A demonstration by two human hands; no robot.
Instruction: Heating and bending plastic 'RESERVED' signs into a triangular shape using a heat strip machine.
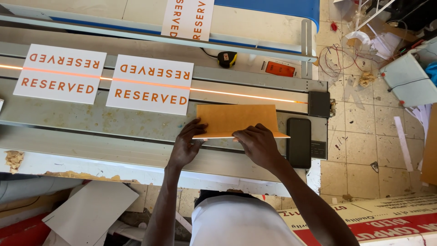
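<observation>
At mid-frame, the left hand (pixel 186 145) and right hand (pixel 257 144) both press curled fingers on the near edge of a folded orange sheet (pixel 236 117) on the grey bending bench (pixel 136 123). Uneven pressure could skew the crease — or push it onto the glowing heating wire (pixel 246 95), likely scorching it.

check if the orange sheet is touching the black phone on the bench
Apart. The head view shows a strip of grey bench between the orange sheet and the black phone.
</observation>
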